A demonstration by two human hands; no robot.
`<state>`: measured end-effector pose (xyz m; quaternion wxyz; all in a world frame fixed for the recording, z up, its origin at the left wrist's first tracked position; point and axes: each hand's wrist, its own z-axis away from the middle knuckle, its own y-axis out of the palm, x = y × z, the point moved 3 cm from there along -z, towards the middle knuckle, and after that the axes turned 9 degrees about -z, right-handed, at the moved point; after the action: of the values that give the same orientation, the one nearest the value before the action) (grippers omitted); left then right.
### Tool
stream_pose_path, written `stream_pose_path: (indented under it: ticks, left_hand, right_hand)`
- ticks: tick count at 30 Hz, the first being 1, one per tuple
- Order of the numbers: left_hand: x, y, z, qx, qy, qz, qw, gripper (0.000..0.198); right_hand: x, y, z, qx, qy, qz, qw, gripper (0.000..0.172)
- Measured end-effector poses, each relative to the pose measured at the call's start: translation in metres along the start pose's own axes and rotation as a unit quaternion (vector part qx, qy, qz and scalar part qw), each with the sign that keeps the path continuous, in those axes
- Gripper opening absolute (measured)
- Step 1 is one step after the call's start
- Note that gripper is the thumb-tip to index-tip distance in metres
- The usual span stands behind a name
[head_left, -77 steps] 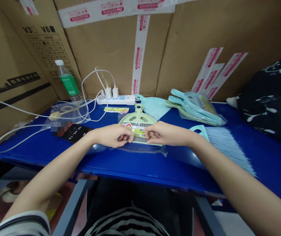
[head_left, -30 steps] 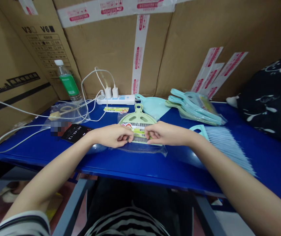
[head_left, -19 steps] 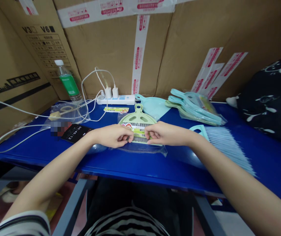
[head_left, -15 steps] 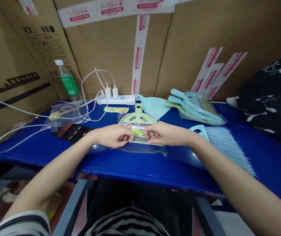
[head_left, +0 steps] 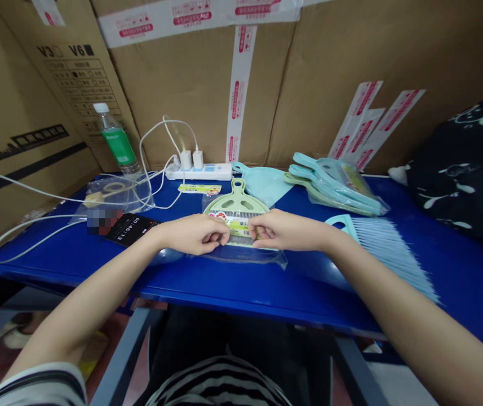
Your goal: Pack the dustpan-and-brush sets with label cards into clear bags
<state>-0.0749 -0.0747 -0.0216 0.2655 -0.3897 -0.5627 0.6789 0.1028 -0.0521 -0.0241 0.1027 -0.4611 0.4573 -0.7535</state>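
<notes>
A pale green dustpan (head_left: 236, 198) lies flat between the person's hands, its handle pointing away from the fingers (head_left: 220, 237) and a clear plastic bag (head_left: 241, 258) spread beneath it. The left hand (head_left: 193, 235) and right hand (head_left: 282, 231) come in from either side, fingers curled closed and pinching the near part of its paper label (head_left: 241, 228), apparently to keep it square on the blue counter (head_left: 241, 296). Beyond the right fingers, a light blue hand brush (head_left: 387, 254) rests with its bristles angled toward the person, and bagged dustpans (head_left: 334, 186) are stacked farther back. Beyond the left fingers, a phone (head_left: 131, 230) lies face up, showing a clock.
</notes>
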Motion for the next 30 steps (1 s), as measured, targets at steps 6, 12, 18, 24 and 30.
stream_pose_path:
  ticks: [6,12,18,24,30]
  left_hand:
    - [-0.0009,-0.0006,0.0001,0.001,-0.002,-0.002,1.000,0.015]
    - [-0.0026,-0.0010,-0.0002,0.005,-0.005,-0.010,1.000,0.015]
    - [-0.0029,-0.0005,-0.0004,0.010,-0.010,-0.012,1.000,0.015]
    - [-0.0033,-0.0010,-0.0002,0.004,-0.005,-0.015,1.000,0.014]
    - [-0.0031,-0.0008,-0.0002,0.007,-0.009,-0.015,1.000,0.015]
  right_hand:
    - [-0.0001,-0.0001,-0.0001,0.000,-0.002,0.003,1.000,0.011]
    - [0.0006,-0.0007,0.0005,-0.001,-0.002,0.002,1.000,0.010]
    - [0.0012,-0.0004,0.0006,0.000,0.008,0.002,1.000,0.012]
    - [0.0007,-0.0003,0.0007,-0.003,0.004,0.001,1.000,0.011]
    - [-0.0003,-0.0002,0.0009,-0.003,-0.004,0.006,1.000,0.010]
